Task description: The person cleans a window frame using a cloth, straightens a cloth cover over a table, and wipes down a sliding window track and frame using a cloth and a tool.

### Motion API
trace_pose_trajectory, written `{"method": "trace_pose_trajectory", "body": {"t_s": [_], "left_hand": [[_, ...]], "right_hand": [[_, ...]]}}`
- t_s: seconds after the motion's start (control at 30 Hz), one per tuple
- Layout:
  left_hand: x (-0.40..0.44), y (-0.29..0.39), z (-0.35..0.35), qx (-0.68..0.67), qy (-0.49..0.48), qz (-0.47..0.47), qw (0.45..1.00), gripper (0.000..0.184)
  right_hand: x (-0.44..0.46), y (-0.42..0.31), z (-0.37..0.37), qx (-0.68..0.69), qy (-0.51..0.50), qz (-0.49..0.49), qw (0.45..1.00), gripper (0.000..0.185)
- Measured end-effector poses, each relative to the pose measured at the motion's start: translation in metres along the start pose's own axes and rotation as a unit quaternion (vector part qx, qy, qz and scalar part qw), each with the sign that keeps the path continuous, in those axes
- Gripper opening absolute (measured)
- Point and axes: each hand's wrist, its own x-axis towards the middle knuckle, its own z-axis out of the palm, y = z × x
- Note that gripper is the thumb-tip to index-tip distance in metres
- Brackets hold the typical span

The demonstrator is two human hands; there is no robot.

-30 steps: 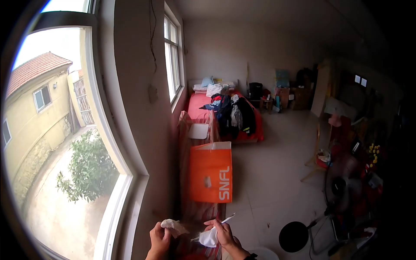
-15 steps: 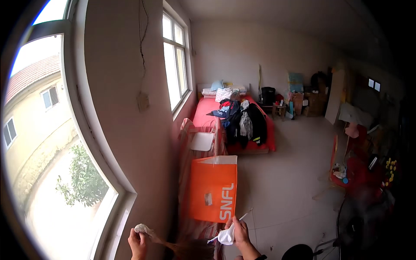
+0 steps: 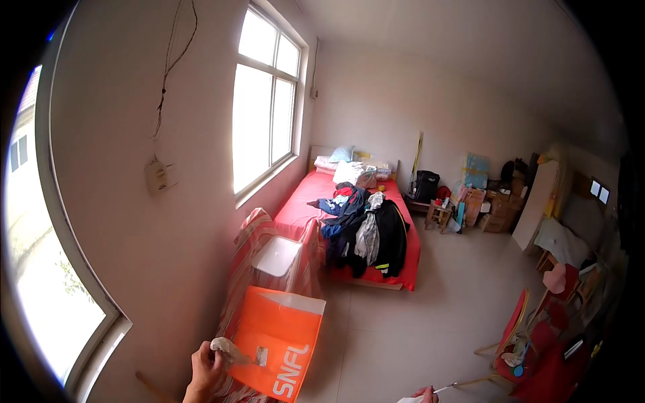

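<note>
My left hand [image 3: 205, 369], at the bottom left of centre, has its fingers closed on a crumpled off-white cloth [image 3: 230, 350]. That cloth overlaps the left side of an orange box [image 3: 282, 339] marked SNFL. At the bottom edge, my right hand [image 3: 424, 395] shows only in part. It grips a white item [image 3: 408, 400], mostly cut off by the frame, and a thin white stick [image 3: 445, 387] points out to the right of the fingers.
Behind the box, a white tray [image 3: 277, 256] rests on striped fabric [image 3: 250, 232]. Clothes [image 3: 363, 228] lie heaped on a red bed [image 3: 295, 201]. A red chair [image 3: 514, 322] stands at the right. Windows [image 3: 265, 101] line the left wall.
The view has turned and moved forward, so the bed looks larger. My hands are farther apart, and my right hand has dropped mostly out of frame. Both still hold their items.
</note>
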Motion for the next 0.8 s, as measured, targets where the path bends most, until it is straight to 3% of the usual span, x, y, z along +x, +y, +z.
{"method": "trace_pose_trajectory", "body": {"t_s": [0.07, 0.27, 0.4, 0.47, 0.67, 0.73, 0.8], "left_hand": [[0.007, 0.004, 0.026, -0.054, 0.007, -0.038, 0.998, 0.011], [0.033, 0.002, 0.082, -0.014, 0.012, -0.053, 0.998, 0.009], [0.060, 0.004, 0.128, -0.027, 0.028, -0.076, 0.996, 0.006], [0.077, -0.003, 0.154, -0.028, 0.042, -0.093, 0.994, 0.006], [0.147, 0.009, 0.220, -0.006, 0.135, -0.105, 0.985, 0.005], [0.171, 0.019, 0.241, -0.028, 0.160, -0.114, 0.980, 0.004], [0.196, 0.019, 0.263, -0.062, 0.167, -0.106, 0.978, 0.005]], "right_hand": [[0.013, -0.009, -0.011, 0.090, 0.051, 0.039, 0.994, 0.026], [0.060, -0.021, 0.007, 0.062, 0.062, 0.120, 0.989, 0.027], [0.120, -0.032, 0.046, 0.049, 0.007, 0.105, 0.993, 0.028], [0.152, -0.042, 0.078, -0.026, -0.029, 0.084, 0.996, 0.028], [0.276, -0.068, 0.176, 0.003, -0.068, 0.103, 0.992, 0.029], [0.323, -0.074, 0.201, -0.036, -0.131, 0.049, 0.990, 0.030], [0.376, -0.066, 0.209, -0.030, -0.166, 0.060, 0.984, 0.031]]}}
